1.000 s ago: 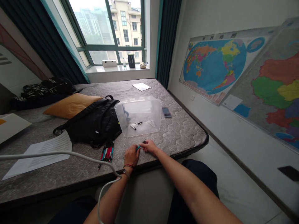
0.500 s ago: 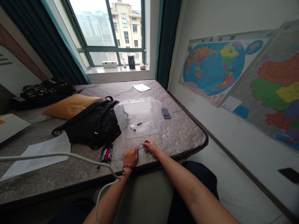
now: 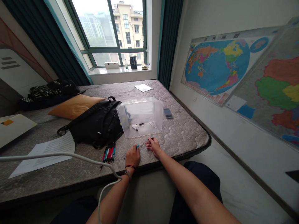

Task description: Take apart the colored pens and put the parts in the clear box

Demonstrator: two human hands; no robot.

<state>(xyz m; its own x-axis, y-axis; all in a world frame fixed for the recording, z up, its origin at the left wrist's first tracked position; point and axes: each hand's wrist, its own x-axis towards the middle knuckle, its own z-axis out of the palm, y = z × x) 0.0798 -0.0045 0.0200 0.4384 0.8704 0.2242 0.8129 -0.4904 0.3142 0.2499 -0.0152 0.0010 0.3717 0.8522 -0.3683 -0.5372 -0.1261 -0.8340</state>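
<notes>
Near the front edge of the mattress (image 3: 182, 137), my two hands work close together. My left hand (image 3: 133, 156) is closed, fingertips pinching a small teal piece (image 3: 137, 146). A thin, silvery, chain-like strand (image 3: 142, 144) runs from there toward my right hand (image 3: 154, 147). That hand is also closed, with a small dark piece (image 3: 152, 138) at its fingertips; its kind is too small to make out. Just beyond stands a clear plastic bin (image 3: 140, 137), open side toward me, with several pens or pen parts (image 3: 135, 128) inside. Left of my hands lies a bunch of pens (image 3: 108, 153).
A black backpack (image 3: 98, 124) lies against the bin's left side, with an orange pillow (image 3: 74, 105) behind it. Printed sheets (image 3: 46, 155) lie at the left. A pale cable (image 3: 93, 161) crosses in front. Right of the bin is a dark, blurred flat item (image 3: 168, 113).
My hands have moved slightly apart, the right one going up and away, and more of the chain-like strand shows between them. The whole view has shifted slightly.
</notes>
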